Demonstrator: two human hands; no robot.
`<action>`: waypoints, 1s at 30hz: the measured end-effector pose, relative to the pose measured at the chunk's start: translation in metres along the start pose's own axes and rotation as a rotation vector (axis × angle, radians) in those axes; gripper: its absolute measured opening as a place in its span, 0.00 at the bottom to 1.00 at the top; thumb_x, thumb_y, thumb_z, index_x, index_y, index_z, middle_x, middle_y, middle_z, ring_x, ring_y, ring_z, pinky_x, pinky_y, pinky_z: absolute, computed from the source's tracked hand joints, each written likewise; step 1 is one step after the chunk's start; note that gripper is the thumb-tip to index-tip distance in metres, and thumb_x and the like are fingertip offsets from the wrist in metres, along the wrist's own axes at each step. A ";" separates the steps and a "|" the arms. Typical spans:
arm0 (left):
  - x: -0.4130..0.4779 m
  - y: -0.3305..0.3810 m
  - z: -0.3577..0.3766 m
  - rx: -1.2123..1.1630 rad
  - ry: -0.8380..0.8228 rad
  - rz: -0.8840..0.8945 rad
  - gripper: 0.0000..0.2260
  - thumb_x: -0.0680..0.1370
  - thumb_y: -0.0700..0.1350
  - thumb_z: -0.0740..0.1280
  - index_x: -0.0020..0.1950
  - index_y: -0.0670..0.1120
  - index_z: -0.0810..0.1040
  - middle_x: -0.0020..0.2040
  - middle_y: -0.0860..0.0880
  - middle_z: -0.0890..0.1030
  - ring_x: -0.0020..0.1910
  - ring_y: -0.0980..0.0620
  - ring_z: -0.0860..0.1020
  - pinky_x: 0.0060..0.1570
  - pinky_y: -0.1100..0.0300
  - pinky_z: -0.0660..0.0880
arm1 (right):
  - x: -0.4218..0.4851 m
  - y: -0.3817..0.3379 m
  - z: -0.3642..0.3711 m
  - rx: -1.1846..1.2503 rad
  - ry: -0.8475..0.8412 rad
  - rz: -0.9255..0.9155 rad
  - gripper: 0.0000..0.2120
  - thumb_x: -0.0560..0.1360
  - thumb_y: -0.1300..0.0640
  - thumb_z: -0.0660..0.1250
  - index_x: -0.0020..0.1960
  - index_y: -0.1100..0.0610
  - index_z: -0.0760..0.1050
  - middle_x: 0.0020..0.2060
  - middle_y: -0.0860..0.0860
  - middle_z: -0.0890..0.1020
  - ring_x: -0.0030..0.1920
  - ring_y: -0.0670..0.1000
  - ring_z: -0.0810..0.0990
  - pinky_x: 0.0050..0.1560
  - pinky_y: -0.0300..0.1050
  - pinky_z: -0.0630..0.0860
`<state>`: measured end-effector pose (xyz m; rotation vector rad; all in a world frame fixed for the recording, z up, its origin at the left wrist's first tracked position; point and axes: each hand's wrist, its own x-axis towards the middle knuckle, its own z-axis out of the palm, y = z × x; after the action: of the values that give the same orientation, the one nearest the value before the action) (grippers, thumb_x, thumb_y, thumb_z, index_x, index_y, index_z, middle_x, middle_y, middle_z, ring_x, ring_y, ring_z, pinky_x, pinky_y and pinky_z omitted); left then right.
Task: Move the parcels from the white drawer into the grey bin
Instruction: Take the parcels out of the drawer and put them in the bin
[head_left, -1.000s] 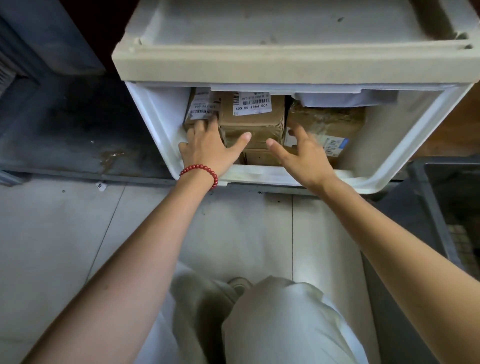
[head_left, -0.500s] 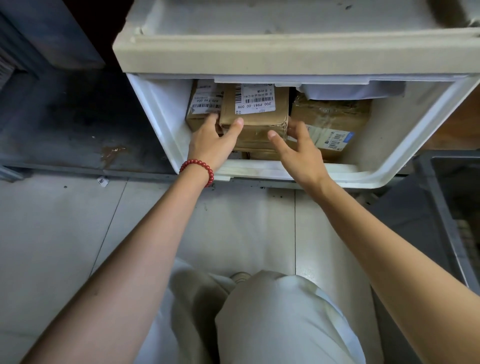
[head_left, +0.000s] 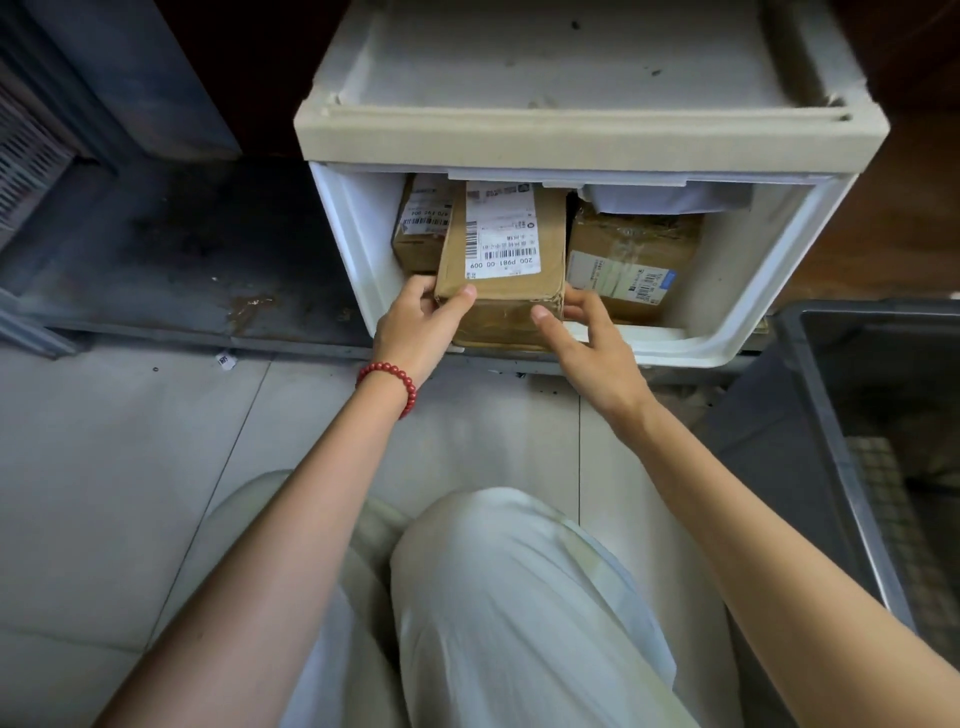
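Just left of centre, the left hand (head_left: 415, 327), with a red bead bracelet (head_left: 390, 385) on its wrist, curls its thumb and fingers round the near left corner of a brown cardboard parcel with a white barcode label (head_left: 504, 254). This parcel sits tilted in the open white plastic drawer (head_left: 353, 228), its near end over the front rim. A smaller brown labelled parcel (head_left: 418, 236) lies behind it to the left. The right hand (head_left: 592, 343) grips the parcel's near right corner, thumb on its front face. Further right in the drawer rests a brown tape-wrapped parcel (head_left: 634, 249). The grey plastic bin (head_left: 774, 447) stands at the right edge of the frame.
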<state>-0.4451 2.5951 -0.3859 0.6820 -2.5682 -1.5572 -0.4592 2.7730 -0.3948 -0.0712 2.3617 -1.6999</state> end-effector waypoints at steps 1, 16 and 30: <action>-0.010 -0.001 -0.002 -0.017 -0.002 -0.008 0.12 0.76 0.59 0.64 0.56 0.55 0.73 0.47 0.59 0.79 0.51 0.52 0.79 0.54 0.51 0.77 | -0.009 -0.002 -0.001 0.009 -0.003 0.003 0.19 0.77 0.43 0.64 0.66 0.47 0.69 0.60 0.43 0.75 0.56 0.41 0.75 0.48 0.29 0.68; -0.139 0.018 -0.030 -0.345 -0.094 -0.019 0.08 0.73 0.58 0.67 0.50 0.60 0.74 0.46 0.63 0.78 0.47 0.64 0.76 0.44 0.59 0.72 | -0.155 -0.035 -0.012 0.468 0.125 0.179 0.11 0.79 0.44 0.62 0.49 0.51 0.68 0.57 0.49 0.79 0.61 0.51 0.76 0.60 0.56 0.73; -0.144 0.031 -0.002 -0.825 -0.241 -0.177 0.26 0.62 0.56 0.70 0.58 0.50 0.76 0.49 0.47 0.79 0.44 0.47 0.79 0.40 0.47 0.80 | -0.174 -0.017 -0.092 0.450 0.291 0.004 0.30 0.68 0.34 0.64 0.67 0.34 0.58 0.68 0.37 0.66 0.67 0.45 0.69 0.62 0.51 0.71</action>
<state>-0.3255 2.6631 -0.3339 0.6395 -1.7143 -2.6136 -0.3115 2.8827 -0.3235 0.2736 2.0861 -2.3277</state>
